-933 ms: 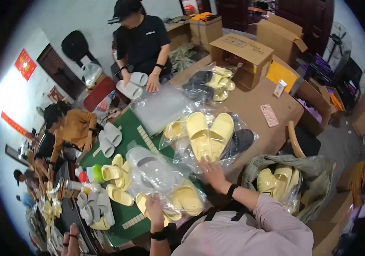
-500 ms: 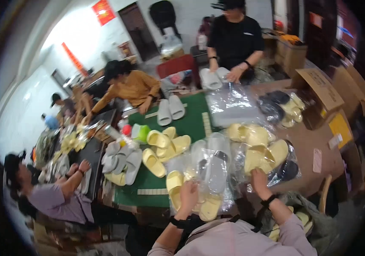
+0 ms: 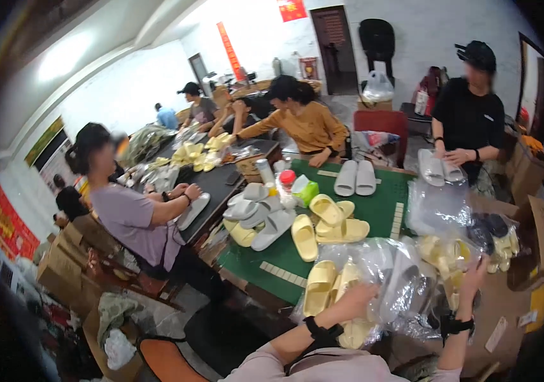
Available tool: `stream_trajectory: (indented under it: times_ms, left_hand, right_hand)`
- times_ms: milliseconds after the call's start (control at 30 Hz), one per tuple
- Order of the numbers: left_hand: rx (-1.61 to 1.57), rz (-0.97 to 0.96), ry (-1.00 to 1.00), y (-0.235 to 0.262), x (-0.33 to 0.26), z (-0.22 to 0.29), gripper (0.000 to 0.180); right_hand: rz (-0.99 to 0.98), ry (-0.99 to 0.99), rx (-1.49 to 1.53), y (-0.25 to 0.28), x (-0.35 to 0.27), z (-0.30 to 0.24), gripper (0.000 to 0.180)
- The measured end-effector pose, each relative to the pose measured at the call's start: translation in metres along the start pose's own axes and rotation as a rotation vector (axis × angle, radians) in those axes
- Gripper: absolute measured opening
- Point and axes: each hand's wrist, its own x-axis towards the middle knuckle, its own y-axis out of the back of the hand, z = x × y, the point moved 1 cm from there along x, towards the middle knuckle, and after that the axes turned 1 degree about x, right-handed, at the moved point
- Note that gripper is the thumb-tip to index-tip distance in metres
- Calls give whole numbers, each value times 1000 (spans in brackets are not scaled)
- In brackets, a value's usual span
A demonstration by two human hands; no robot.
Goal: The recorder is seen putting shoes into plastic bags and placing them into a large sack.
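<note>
Left hand (image 3: 356,302) curls and right hand (image 3: 473,278) reaches beside bagged yellow slippers (image 3: 436,250); whether either grips plastic cannot be told. Bagged grey slippers (image 3: 401,280) lie between them on the table (image 3: 383,205), lengthwise away from the person, nearer the left.

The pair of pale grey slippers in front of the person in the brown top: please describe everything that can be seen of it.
The pale grey slippers stand side by side, soles down, on the green surface, near its far edge. Each has a broad band over a thick-looking sole; the material looks smooth, like foam or rubber. They are unwrapped, and nobody holds them. A pale strip lies at their left; whether it touches them is unclear.
</note>
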Motion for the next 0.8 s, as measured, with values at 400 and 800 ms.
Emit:
stream_trajectory:
  times_ms: [400,800]
  left_hand:
    - [172,26,62,-12,-24,20,22]
    - [-337,173,254,-17,-30,22,20]
  right_hand:
    - [-493,35,278,-60,-29,-119,9]
    - [-820,-10,72,-75,-117,-65,4]
